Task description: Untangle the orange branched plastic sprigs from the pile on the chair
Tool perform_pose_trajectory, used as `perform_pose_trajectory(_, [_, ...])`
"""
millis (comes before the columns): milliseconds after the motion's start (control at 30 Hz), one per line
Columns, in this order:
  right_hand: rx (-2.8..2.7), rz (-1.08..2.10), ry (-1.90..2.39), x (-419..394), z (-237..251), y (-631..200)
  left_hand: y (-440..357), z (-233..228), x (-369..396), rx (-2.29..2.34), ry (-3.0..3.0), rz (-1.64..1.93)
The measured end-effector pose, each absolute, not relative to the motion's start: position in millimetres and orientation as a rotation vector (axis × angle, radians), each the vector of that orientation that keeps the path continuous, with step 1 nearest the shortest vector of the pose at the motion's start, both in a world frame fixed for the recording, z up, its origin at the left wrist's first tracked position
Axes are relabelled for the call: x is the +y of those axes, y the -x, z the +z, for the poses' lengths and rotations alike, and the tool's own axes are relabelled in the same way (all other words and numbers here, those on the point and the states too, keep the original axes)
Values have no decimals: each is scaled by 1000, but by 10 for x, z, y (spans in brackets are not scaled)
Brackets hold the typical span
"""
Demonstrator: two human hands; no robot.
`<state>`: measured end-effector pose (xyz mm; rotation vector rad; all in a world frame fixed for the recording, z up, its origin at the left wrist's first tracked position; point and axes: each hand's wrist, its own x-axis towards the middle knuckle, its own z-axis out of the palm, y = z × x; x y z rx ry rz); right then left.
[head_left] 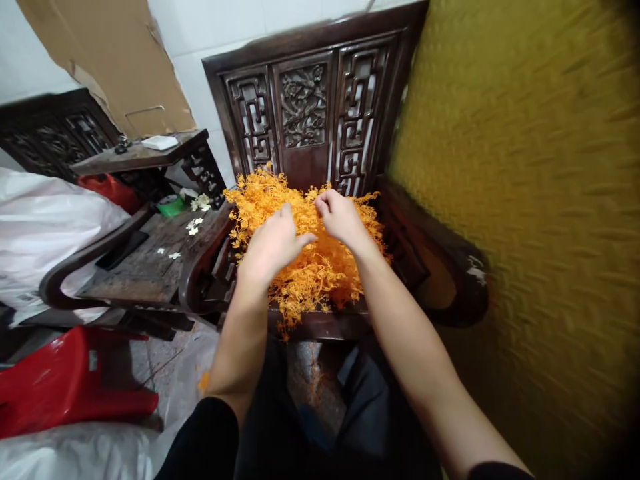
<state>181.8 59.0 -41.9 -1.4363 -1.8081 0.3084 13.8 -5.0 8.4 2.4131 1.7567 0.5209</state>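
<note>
A big heap of orange artificial flower sprigs [320, 263] fills the seat of a dark carved wooden chair [306, 160] in front of me. Over the left part of the heap is my left hand [275, 243], its thumb stretched out to the side and apart from the fingers. No held thing shows in it, though its palm side is hidden. My right hand [340, 217] is above the middle of the heap, thumb and fingertips brought together in a pinch. What lies between those fingertips is too small to make out against the orange.
A yellow textured surface [520, 200] stands close on the right. At left are a second wooden chair [135, 273] with green tape [171, 205] and pale flower pieces [195, 227], a white bag [45, 233], a red plastic stool [65, 380] and a side table [135, 157].
</note>
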Motion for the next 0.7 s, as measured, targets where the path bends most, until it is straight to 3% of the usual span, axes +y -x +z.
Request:
perform_pose_trajectory(167, [-1802,125,1448,727,-111,-1925,-586,-392,89,1878,-2266,790])
perform_pose_trajectory(400, [-1959,-292,1410,948,675,-2137,-550,-812,282,1890,-2312,1036])
perform_pose_trajectory(600, [-1659,-567,1361,897,1818,-2239,-439,-776,253,1824,-2263,698])
perform_pose_trajectory(700, [-1523,-549,1112,680,2272,-2205,-219,-587,266,1712,-2234,551])
